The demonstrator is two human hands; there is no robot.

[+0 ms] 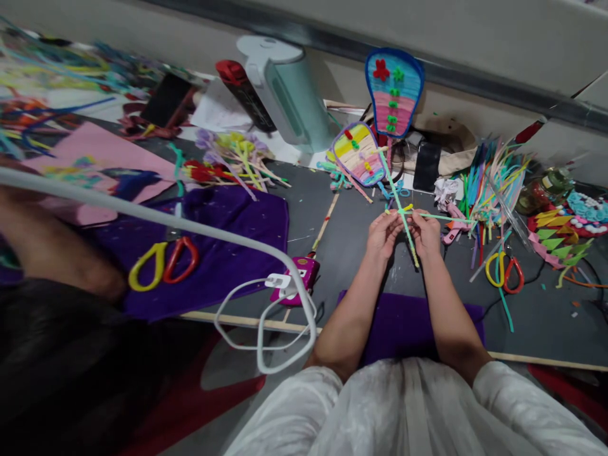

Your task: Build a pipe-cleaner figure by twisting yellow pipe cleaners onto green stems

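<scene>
Light green pipe cleaners point(395, 189) cross each other between my two hands, with a short yellow piece point(407, 208) at the crossing. My left hand point(382, 233) pinches them from the left, its fingertips close to the crossing. On the other side, my right hand point(426, 233) is closed on the pipe cleaners, one of which sticks out far to the right. Just beyond my hands lies a striped yellow and pink fan-shaped craft piece point(363, 155). A blue-edged one point(395, 95) leans upright behind it. Fingers partly cover the joint.
Right of my hands are a pink glue gun point(453, 227), bunched pipe cleaners point(496, 180) and scissors point(504, 271). To the left stand a pale green jug point(297, 95) and a magenta power socket point(304, 278). A white curved tube point(190, 221) crosses before another person's arm point(57, 247).
</scene>
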